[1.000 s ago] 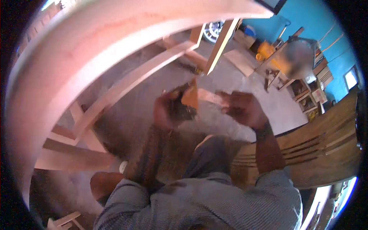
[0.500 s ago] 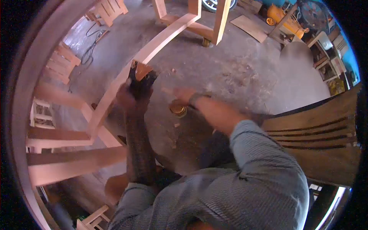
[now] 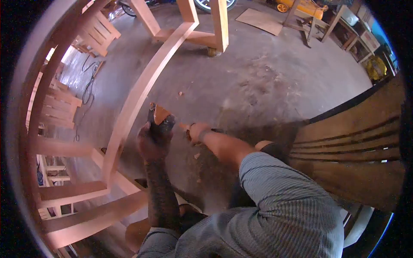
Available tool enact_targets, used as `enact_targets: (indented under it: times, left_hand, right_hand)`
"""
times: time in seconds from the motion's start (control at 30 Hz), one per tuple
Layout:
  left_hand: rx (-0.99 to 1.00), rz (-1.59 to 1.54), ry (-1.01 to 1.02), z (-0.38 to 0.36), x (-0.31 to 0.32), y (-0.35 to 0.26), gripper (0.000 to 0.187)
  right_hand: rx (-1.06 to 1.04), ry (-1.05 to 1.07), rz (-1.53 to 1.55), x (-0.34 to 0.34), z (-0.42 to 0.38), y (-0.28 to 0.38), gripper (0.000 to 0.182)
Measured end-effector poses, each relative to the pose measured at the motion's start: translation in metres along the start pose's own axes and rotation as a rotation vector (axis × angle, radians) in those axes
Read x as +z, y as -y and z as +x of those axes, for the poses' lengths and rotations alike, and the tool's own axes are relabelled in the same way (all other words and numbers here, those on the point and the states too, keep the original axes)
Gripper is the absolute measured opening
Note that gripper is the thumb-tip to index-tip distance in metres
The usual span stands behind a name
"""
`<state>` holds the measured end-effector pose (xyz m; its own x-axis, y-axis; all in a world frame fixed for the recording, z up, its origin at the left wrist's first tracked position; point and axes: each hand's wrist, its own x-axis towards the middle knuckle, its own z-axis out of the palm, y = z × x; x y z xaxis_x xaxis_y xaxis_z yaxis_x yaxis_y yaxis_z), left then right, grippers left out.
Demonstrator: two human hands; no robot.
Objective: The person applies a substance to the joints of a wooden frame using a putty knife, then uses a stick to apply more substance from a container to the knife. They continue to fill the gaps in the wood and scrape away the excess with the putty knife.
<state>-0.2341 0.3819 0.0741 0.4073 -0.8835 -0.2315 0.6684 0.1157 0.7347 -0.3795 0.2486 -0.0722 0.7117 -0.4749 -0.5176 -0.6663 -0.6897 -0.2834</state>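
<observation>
My left hand [image 3: 151,141] is closed around a dark object with an orange-brown, roughly triangular face [image 3: 161,114]; its kind is not clear. This object is held up beside the long curved wooden rail [image 3: 137,94] of a frame, a little apart from it. To the right, my right hand [image 3: 198,132] has its fingers mostly curled, with one fingertip or something thin pointing at the dark object. Whether it pinches anything is too small to tell. A small round tin [image 3: 188,136] on the floor is mostly hidden by my right hand.
Pale wooden beams [image 3: 97,213] stand close on my left. A dark slatted wooden panel [image 3: 344,150] is at my right. Slatted wooden pieces [image 3: 98,32] and a cable [image 3: 88,88] lie at the far left. A flat board [image 3: 259,21] rests on the floor ahead.
The view has shifted, so the wooden frame sits further left and lower. My left hand keeps the dark object. My right hand now covers most of the tin.
</observation>
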Motion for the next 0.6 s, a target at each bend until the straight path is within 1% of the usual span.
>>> enact_targets:
  times: [0.03, 0.1, 0.17, 0.2, 0.23, 0.27, 0.3, 0.33, 0.37, 0.4, 0.43, 0.47, 0.5, 0.53, 0.57, 0.6]
  left_hand:
    - [-0.016, 0.015, -0.006, 0.003, 0.003, 0.001, 0.048]
    - [-0.057, -0.122, 0.004, -0.004, 0.03, 0.0, 0.05]
    - [0.064, 0.751, -0.073, -0.024, 0.082, -0.008, 0.052]
    - [0.036, 0.755, -0.066, -0.026, 0.086, -0.007, 0.053]
    - [0.008, 0.759, -0.059, -0.029, 0.089, -0.006, 0.054]
    - [-0.113, 0.325, -0.01, -0.03, 0.074, 0.003, 0.054]
    - [-0.23, -0.111, 0.039, -0.03, 0.067, 0.009, 0.055]
    - [-0.152, 0.307, -0.01, -0.037, 0.082, 0.008, 0.055]
    - [-0.066, 0.723, -0.058, -0.049, 0.11, 0.006, 0.056]
    - [-0.011, 0.922, -0.048, -0.051, 0.109, 0.008, 0.056]
    - [0.048, 1.122, -0.049, -0.054, 0.108, 0.01, 0.057]
    - [0.069, 1.103, 0.009, -0.051, 0.087, 0.01, 0.057]
    - [0.052, 1.066, 0.017, -0.049, 0.072, 0.018, 0.057]
    - [0.035, 1.028, 0.024, -0.049, 0.068, 0.022, 0.057]
    - [-0.021, 0.981, -0.025, -0.054, 0.083, 0.014, 0.057]
    - [-0.084, 0.863, -0.057, -0.054, 0.086, 0.012, 0.057]
  right_hand:
    - [-0.002, -0.008, 0.067, -0.006, 0.0, -0.015, 0.1]
    - [0.001, -0.003, 0.224, -0.032, -0.004, -0.053, 0.095]
    - [0.058, -0.005, 0.315, -0.056, -0.013, -0.106, 0.09]
    - [0.086, -0.044, 0.282, -0.063, -0.019, -0.136, 0.087]
    - [0.106, -0.102, 0.207, -0.061, -0.024, -0.17, 0.092]
    - [0.126, -0.158, 0.132, -0.053, -0.029, -0.202, 0.096]
    - [0.233, -0.162, 0.075, -0.047, -0.04, -0.227, 0.096]
    - [0.341, -0.163, 0.018, -0.041, -0.052, -0.246, 0.096]
    - [0.375, -0.145, 0.039, -0.043, -0.074, -0.261, 0.092]
    - [0.412, -0.12, 0.058, -0.045, -0.096, -0.27, 0.089]
    - [0.465, -0.171, 0.052, -0.036, -0.108, -0.28, 0.085]
    - [0.525, -0.218, 0.042, -0.026, -0.121, -0.293, 0.082]
    - [0.595, -0.234, 0.077, -0.019, -0.134, -0.308, 0.082]
    - [0.664, -0.252, 0.112, -0.012, -0.149, -0.322, 0.082]
    - [0.737, -0.241, 0.196, -0.007, -0.16, -0.333, 0.083]
    - [0.804, -0.231, 0.282, -0.003, -0.17, -0.343, 0.085]
